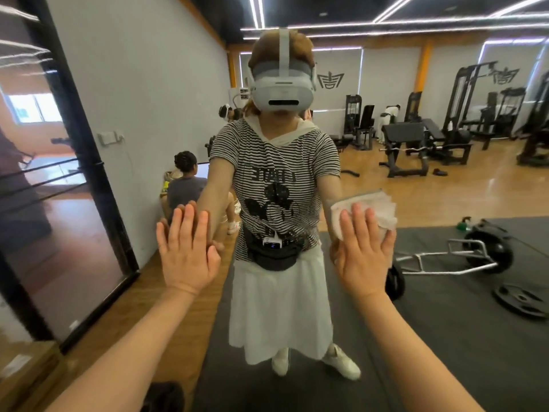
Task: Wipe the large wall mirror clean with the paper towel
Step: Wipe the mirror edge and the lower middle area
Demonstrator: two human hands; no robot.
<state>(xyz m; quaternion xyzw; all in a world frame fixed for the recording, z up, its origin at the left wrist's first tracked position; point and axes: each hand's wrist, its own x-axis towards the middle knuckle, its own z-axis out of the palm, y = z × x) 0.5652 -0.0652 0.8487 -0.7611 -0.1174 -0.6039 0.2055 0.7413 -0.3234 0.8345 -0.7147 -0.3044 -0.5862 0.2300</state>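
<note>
Hands flat on mirror (430, 185): left hand (187, 251) spread wide, holding nothing; right hand (364, 254), fingers straight, presses towel (377, 209) to glass. Reflected shirt (276, 179) lettering reversed, unreadable.

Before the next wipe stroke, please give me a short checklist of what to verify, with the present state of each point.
1. Paper towel is under the right hand: ok, flat fingers press it on the mirror.
2. Left hand is free of the wiping path: ok, it rests flat on the glass, apart from the towel.
3. Towel is folded into a pad: ok.
4. Towel is still clean enough: cannot tell.
5. Streaks left on the glass: cannot tell.
</note>
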